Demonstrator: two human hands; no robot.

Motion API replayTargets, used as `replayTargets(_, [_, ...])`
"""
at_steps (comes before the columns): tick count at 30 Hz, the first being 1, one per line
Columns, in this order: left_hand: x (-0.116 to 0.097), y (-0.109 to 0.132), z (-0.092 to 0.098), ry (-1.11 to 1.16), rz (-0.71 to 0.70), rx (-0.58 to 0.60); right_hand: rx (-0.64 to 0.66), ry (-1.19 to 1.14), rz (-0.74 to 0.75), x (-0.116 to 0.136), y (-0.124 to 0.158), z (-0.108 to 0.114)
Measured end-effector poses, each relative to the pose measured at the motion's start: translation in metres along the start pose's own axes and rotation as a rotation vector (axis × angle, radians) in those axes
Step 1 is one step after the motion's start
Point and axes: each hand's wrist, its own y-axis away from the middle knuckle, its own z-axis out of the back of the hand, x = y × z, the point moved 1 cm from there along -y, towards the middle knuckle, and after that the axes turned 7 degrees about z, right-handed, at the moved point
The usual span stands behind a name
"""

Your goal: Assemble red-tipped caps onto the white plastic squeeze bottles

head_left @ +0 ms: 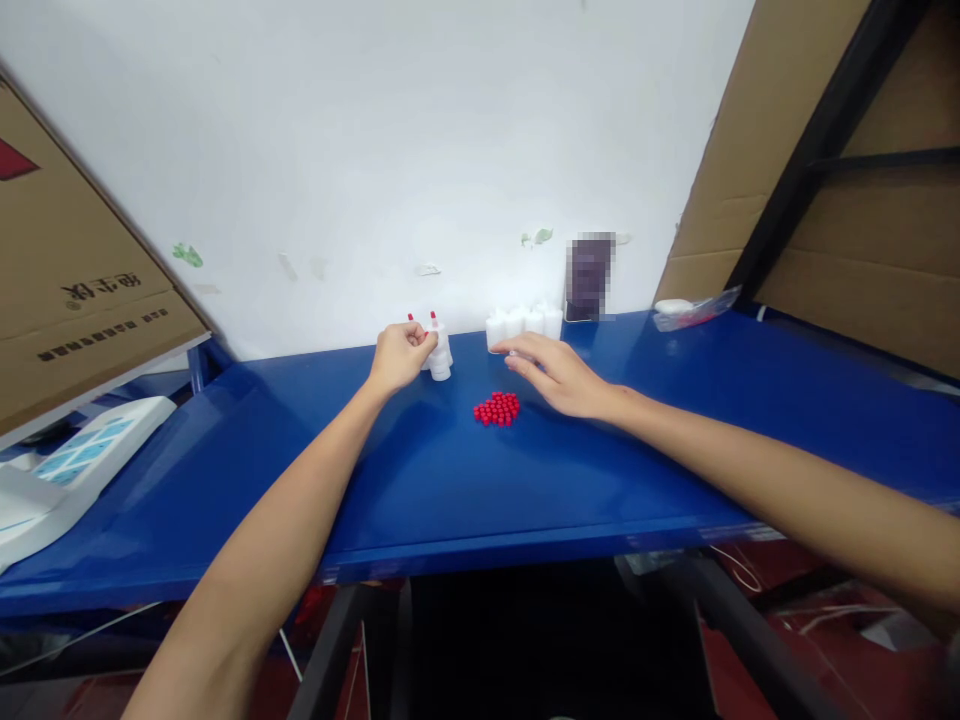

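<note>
My left hand [403, 355] is closed in a pinch beside a small group of white bottles [440, 362] with pointed red tips. A bit of red shows at its fingertips and looks like a small red cap; the fingers partly hide it. My right hand [555, 375] hovers with fingers stretched out in front of a cluster of white bottles [517, 322] by the wall. A small pale spot shows between its thumb and fingers, too small to name. Between the hands, a pile of small red caps [496, 409] lies on the blue tabletop [480, 490].
A phone-like dark panel [589, 278], partly pixelated, leans against the white wall. At the right back lies a clear plastic bag [696, 310] with white and red contents. A white device [90, 450] with blue panels sits at left, below a cardboard box [90, 270].
</note>
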Motion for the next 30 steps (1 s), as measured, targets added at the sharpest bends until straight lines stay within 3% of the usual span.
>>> replayTargets(21, [-0.002,-0.001,0.001,0.042,0.091,0.032,0.060,-0.057,-0.021,0.004,0.000,0.002])
replayTargets(26, [-0.008,0.002,-0.001,0.030,-0.002,-0.025,0.016,-0.050,0.009,0.001,0.001,0.000])
replayTargets(30, [-0.026,0.015,-0.008,-0.100,-0.211,-0.052,-0.025,-0.108,-0.028,0.000,0.002,-0.002])
